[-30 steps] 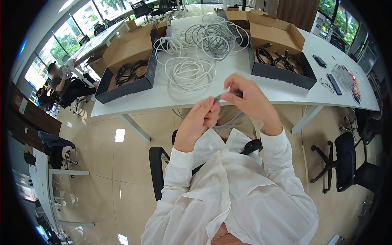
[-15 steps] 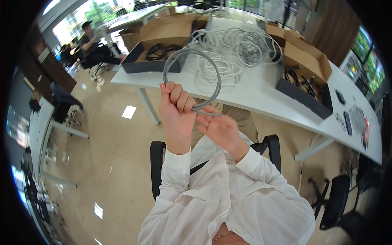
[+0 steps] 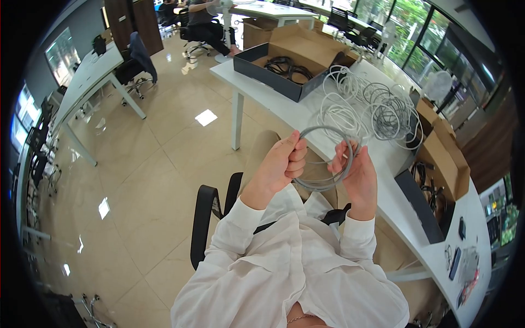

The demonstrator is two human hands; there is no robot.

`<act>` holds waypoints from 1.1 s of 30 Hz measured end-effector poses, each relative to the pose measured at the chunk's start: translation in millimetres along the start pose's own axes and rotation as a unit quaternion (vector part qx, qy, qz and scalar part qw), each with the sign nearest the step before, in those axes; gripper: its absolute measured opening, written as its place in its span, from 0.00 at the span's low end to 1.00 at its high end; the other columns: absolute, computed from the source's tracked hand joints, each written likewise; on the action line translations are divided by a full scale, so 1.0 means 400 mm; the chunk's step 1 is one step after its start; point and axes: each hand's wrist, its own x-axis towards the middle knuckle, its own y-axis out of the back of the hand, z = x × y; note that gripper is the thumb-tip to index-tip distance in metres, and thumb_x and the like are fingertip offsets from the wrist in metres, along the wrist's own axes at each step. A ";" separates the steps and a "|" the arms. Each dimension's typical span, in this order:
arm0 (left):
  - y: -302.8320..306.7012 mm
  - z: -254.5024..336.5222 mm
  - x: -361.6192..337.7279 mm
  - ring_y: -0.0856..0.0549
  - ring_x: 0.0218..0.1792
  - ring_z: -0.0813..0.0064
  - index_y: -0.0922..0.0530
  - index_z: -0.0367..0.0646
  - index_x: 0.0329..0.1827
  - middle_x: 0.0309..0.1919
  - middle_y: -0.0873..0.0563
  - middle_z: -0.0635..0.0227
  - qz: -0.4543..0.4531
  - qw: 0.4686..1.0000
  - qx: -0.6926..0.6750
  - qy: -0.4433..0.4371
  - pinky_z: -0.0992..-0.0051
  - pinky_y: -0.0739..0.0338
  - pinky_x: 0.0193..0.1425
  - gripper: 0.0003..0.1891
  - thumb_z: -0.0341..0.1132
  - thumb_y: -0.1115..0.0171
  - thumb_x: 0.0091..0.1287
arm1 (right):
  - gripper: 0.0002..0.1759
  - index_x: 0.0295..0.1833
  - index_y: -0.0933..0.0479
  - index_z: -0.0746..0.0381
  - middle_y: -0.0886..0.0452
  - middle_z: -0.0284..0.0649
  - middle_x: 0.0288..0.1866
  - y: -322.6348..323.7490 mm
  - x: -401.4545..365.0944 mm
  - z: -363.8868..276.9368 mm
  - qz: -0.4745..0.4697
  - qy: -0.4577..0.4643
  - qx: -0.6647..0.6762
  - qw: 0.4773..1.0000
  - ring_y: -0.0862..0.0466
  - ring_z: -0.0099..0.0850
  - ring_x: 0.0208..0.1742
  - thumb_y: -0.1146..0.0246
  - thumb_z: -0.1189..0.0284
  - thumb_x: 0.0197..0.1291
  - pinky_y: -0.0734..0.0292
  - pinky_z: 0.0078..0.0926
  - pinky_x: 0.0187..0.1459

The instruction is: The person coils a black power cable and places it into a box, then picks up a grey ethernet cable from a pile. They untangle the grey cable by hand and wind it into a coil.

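A person seated at a desk (image 3: pixel 391 164) holds a coil of gray cable (image 3: pixel 322 187) over the lap, its ring now spanning both hands. Half a second earlier, the left fingers (image 3: pixel 296 156) held it raised while the right fingers (image 3: pixel 339 156) were spread lower down, by a trailing strand. The right fingers have since come up to the ring's right side, half curled around it; how firmly they grip cannot be told. The left fingers remain closed on the opposite side. In the first frame, the two hands were close together over a short, bunched stretch of cable, and no open ring showed.

The wearer's view has swung leftward. Beyond the fingers, a loose pile of white cables (image 3: pixel 342 115) and a gray cable tangle (image 3: pixel 389 117) lie on the desk, seemingly undisturbed. Farther off, past the left fingers, an open box (image 3: pixel 273 79) contains black cables (image 3: pixel 280 64); to the right of the right fingers, a second open box (image 3: pixel 418 210) contains more.
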 end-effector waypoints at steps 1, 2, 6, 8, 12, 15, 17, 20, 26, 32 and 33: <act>-0.002 0.000 -0.004 0.47 0.16 0.89 0.35 0.53 0.31 0.19 0.44 0.85 -0.004 1.000 0.012 0.002 0.84 0.54 0.18 0.19 0.52 0.55 0.79 | 0.40 0.63 0.32 0.70 0.24 0.40 0.42 0.022 0.003 -0.008 -0.067 -0.017 0.048 0.996 0.19 0.30 0.38 0.60 0.41 0.73 0.20 0.36 0.51; -0.004 -0.001 -0.008 0.47 0.16 0.90 0.35 0.53 0.30 0.19 0.43 0.85 -0.008 1.000 0.025 0.004 0.84 0.53 0.18 0.19 0.52 0.55 0.79 | 0.41 0.64 0.32 0.71 0.23 0.41 0.42 0.037 0.009 -0.014 -0.133 -0.033 0.095 0.986 0.18 0.31 0.38 0.60 0.41 0.73 0.20 0.37 0.50; 0.010 -0.002 -0.008 0.45 0.16 0.90 0.34 0.50 0.31 0.19 0.41 0.84 -0.052 0.995 0.087 0.023 0.84 0.51 0.18 0.19 0.50 0.53 0.79 | 0.41 0.66 0.33 0.71 0.23 0.40 0.32 0.042 0.034 -0.045 -0.178 -0.104 0.005 0.978 0.21 0.30 0.30 0.60 0.41 0.73 0.19 0.36 0.48; -0.001 -0.004 -0.010 0.44 0.17 0.91 0.32 0.48 0.32 0.19 0.40 0.84 -0.021 0.988 0.153 0.021 0.84 0.51 0.18 0.18 0.49 0.52 0.79 | 0.38 0.64 0.31 0.69 0.24 0.37 0.27 0.053 0.045 -0.056 -0.240 -0.163 -0.063 0.955 0.23 0.28 0.27 0.59 0.43 0.74 0.19 0.35 0.48; -0.008 -0.004 -0.001 0.44 0.18 0.92 0.30 0.45 0.34 0.20 0.38 0.84 0.062 0.957 0.282 -0.005 0.84 0.51 0.18 0.17 0.47 0.51 0.78 | 0.29 0.53 0.27 0.66 0.31 0.30 0.21 0.057 0.053 -0.049 -0.203 -0.191 -0.188 0.942 0.31 0.22 0.23 0.56 0.50 0.76 0.20 0.31 0.46; -0.004 -0.004 0.005 0.43 0.18 0.92 0.29 0.45 0.34 0.20 0.37 0.84 0.071 0.949 0.304 -0.036 0.84 0.51 0.18 0.17 0.47 0.50 0.78 | 0.24 0.48 0.26 0.65 0.34 0.27 0.20 0.066 0.063 -0.038 -0.178 -0.188 -0.175 0.950 0.34 0.19 0.22 0.54 0.54 0.77 0.21 0.28 0.42; -0.006 -0.008 0.008 0.44 0.18 0.92 0.29 0.45 0.34 0.20 0.37 0.84 0.089 0.955 0.282 -0.032 0.84 0.51 0.19 0.17 0.48 0.50 0.78 | 0.22 0.46 0.26 0.65 0.36 0.26 0.19 0.063 0.061 -0.029 -0.144 -0.180 -0.163 0.959 0.36 0.18 0.21 0.51 0.55 0.76 0.22 0.25 0.38; -0.001 -0.018 0.017 0.44 0.18 0.92 0.29 0.45 0.35 0.20 0.38 0.85 0.086 0.965 0.243 -0.045 0.85 0.51 0.19 0.18 0.49 0.50 0.78 | 0.20 0.47 0.26 0.65 0.34 0.25 0.19 0.061 0.059 -0.027 -0.117 -0.146 -0.162 0.969 0.36 0.17 0.20 0.48 0.57 0.75 0.24 0.21 0.33; 0.004 -0.035 0.039 0.41 0.18 0.91 0.29 0.46 0.35 0.20 0.37 0.84 0.092 0.953 0.281 -0.072 0.85 0.47 0.20 0.19 0.52 0.50 0.77 | 0.19 0.42 0.22 0.66 0.33 0.25 0.17 0.041 0.016 -0.042 -0.092 -0.091 -0.274 0.953 0.36 0.15 0.18 0.46 0.59 0.74 0.35 0.17 0.25; 0.020 -0.067 0.081 0.31 0.22 0.86 0.28 0.41 0.31 0.25 0.27 0.77 0.041 0.853 0.459 -0.245 0.81 0.36 0.26 0.23 0.51 0.53 0.78 | 0.21 0.29 0.27 0.63 0.37 0.24 0.14 0.023 -0.025 -0.051 -0.034 -0.106 -0.216 0.970 0.41 0.15 0.16 0.47 0.61 0.74 0.46 0.19 0.20; 0.018 -0.067 0.085 0.31 0.21 0.86 0.29 0.40 0.31 0.27 0.26 0.75 0.023 0.828 0.487 -0.278 0.82 0.35 0.26 0.25 0.53 0.53 0.78 | 0.22 0.27 0.29 0.62 0.38 0.24 0.14 0.019 -0.036 -0.056 -0.042 -0.106 -0.188 0.976 0.41 0.15 0.16 0.47 0.61 0.74 0.48 0.19 0.19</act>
